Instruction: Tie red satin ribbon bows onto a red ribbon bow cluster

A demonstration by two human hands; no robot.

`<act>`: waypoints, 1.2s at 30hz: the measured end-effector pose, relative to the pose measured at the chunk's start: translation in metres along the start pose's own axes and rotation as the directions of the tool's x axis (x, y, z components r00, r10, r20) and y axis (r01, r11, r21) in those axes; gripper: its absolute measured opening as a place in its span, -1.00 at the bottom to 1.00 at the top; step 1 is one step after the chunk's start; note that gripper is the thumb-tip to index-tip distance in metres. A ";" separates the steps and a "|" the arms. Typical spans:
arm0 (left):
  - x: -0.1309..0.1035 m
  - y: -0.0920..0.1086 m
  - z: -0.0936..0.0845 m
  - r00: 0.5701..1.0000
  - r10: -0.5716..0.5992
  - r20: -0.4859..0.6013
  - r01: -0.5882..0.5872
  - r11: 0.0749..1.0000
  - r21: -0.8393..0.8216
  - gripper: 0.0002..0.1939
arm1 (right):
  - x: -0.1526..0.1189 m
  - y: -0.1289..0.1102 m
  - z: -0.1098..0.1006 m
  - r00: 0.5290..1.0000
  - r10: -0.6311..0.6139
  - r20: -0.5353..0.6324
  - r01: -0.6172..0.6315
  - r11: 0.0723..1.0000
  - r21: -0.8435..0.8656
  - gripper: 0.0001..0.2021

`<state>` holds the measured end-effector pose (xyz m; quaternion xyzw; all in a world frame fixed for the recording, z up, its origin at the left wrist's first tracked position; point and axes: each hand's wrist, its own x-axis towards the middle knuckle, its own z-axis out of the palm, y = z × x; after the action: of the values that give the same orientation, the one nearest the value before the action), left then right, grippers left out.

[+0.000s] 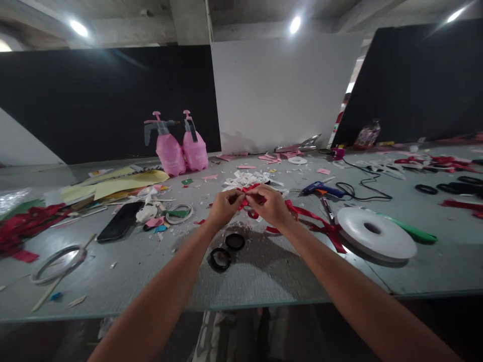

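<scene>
My left hand (227,205) and my right hand (268,202) meet over the middle of the table, fingertips pinched together on a piece of red ribbon (249,189). More red ribbon (315,216) trails to the right, beside my right wrist and toward a white spool (376,232). Just behind my hands lies a pile of white scraps (245,179). Two black rings (221,259) rest on the table between my forearms. The ribbon's part between the fingertips is small and partly hidden.
On the right are a blue glue gun (323,189) with a black cord and a green strip (415,231). Two pink spray bottles (170,153) stand at the back left. A black phone (119,221), white hoop (59,264) and red ribbons (28,226) lie left.
</scene>
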<state>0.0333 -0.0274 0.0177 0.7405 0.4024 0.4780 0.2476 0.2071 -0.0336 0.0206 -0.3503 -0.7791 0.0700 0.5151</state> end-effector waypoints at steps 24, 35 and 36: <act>-0.005 0.007 -0.004 0.999 0.023 0.044 -0.033 0.969 0.243 -0.73 | 0.000 0.011 -0.003 0.995 -0.015 0.095 0.010 0.999 0.052 -0.86; -0.005 0.002 -0.001 0.990 0.085 0.108 -0.116 0.937 0.330 -0.80 | 0.000 0.005 0.001 0.997 0.010 0.080 0.006 0.980 -0.199 -0.99; -0.004 0.003 -0.001 0.990 0.087 0.107 -0.119 0.933 0.339 -0.80 | 0.001 0.003 0.001 0.997 0.012 0.076 0.006 0.973 -0.231 -0.99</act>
<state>0.0329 -0.0327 0.0180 0.8132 0.4289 0.3787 0.1068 0.2074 -0.0306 0.0189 -0.4062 -0.8006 -0.0068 0.4404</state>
